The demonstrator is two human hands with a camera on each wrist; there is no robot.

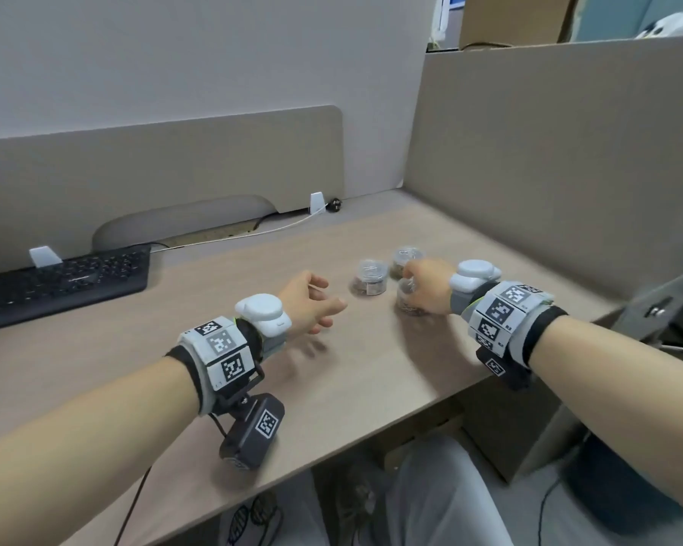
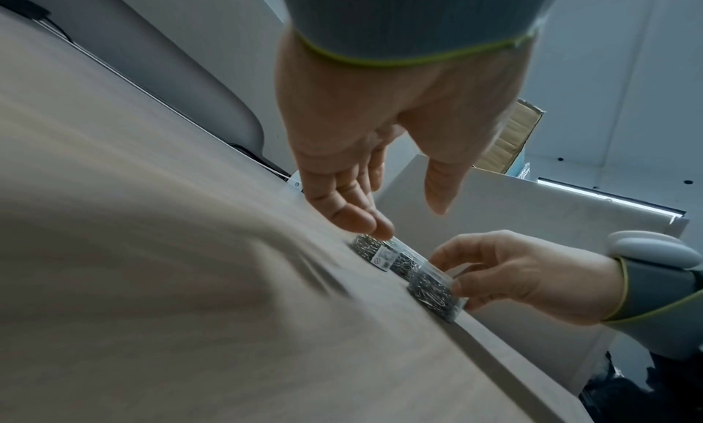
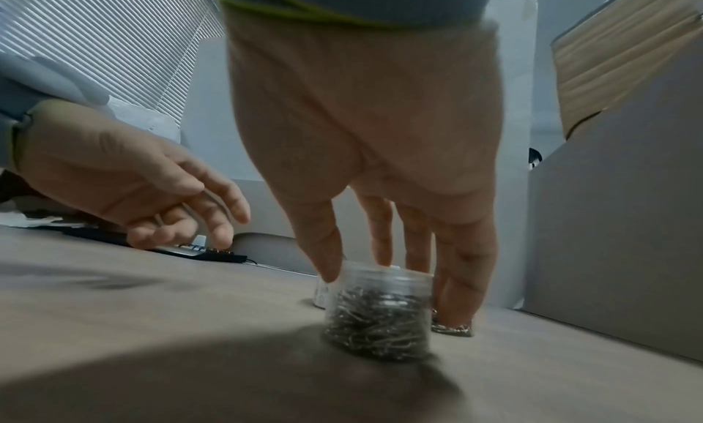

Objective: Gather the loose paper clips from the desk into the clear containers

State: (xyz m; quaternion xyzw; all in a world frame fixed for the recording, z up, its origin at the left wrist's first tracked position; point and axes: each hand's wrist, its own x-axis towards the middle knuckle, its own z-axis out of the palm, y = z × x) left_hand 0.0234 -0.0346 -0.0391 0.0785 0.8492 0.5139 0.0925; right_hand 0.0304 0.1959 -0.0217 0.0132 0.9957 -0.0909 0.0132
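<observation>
Three small clear containers holding silver paper clips stand close together on the desk (image 1: 253, 348). My right hand (image 1: 409, 287) grips the nearest container (image 3: 380, 312) from above, thumb on one side of its top and fingers on the other. It stands on the desk, as the left wrist view also shows for this nearest container (image 2: 437, 291). The left container (image 1: 367, 279) and the far container (image 1: 407, 260) stand free. My left hand (image 1: 328, 305) hovers open just left of them, fingers relaxed. No loose clips show on the desk.
A black keyboard (image 1: 64, 281) lies at the far left, with cables running along the back panel. A tall beige partition (image 1: 549, 171) walls the right side close behind the containers. The desk's front edge (image 1: 371, 431) runs near my forearms.
</observation>
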